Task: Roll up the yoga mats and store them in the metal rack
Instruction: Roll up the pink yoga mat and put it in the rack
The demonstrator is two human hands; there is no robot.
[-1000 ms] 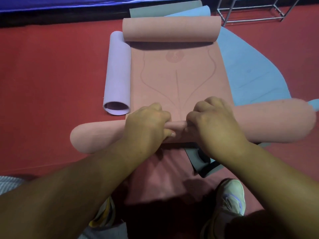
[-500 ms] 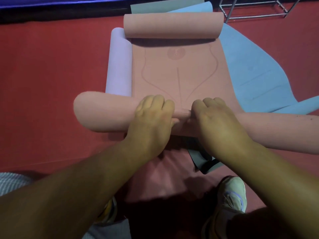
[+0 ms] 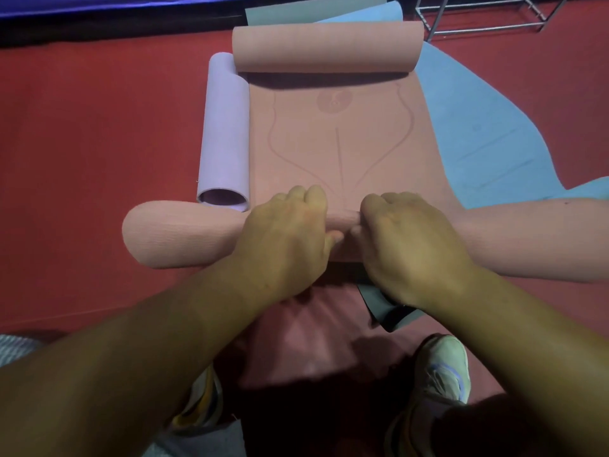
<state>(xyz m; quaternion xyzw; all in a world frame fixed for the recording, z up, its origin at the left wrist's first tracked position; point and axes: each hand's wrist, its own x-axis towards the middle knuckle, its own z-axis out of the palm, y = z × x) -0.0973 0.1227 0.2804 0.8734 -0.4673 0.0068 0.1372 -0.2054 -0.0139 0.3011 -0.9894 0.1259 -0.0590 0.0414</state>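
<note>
Since a second ago the near roll of the pink mat [image 3: 329, 143] has moved a little up the mat, toward the lavender rolled mat [image 3: 225, 127], and both hands have regripped on top of it. Left hand [image 3: 290, 232] and right hand [image 3: 405, 232] sit side by side at the centre of the near roll [image 3: 184, 235], fingers curled over its far side, thumbs tucked under at the front; both are gripping the roll. The roll's ends flare out thicker to left and right, pinched narrow where the hands are.

The pink mat lies on the red floor [image 3: 99, 143], flat in the middle, with its far end also curled into a roll [image 3: 326, 47]. Blue mat [image 3: 478, 127] lies partly under it on the right. Metal rack [image 3: 478, 18] stands at top right, well apart, nothing visible in it.

To do this step well, probably spread the hands wider so the roll tightens evenly, keep the edges square, and press down while pushing forward. The far curl will likely need flattening as the roll reaches it.

Writing: none readable. The mat bears a round emblem [image 3: 333, 99] and curved alignment lines; too faint to read.
</note>
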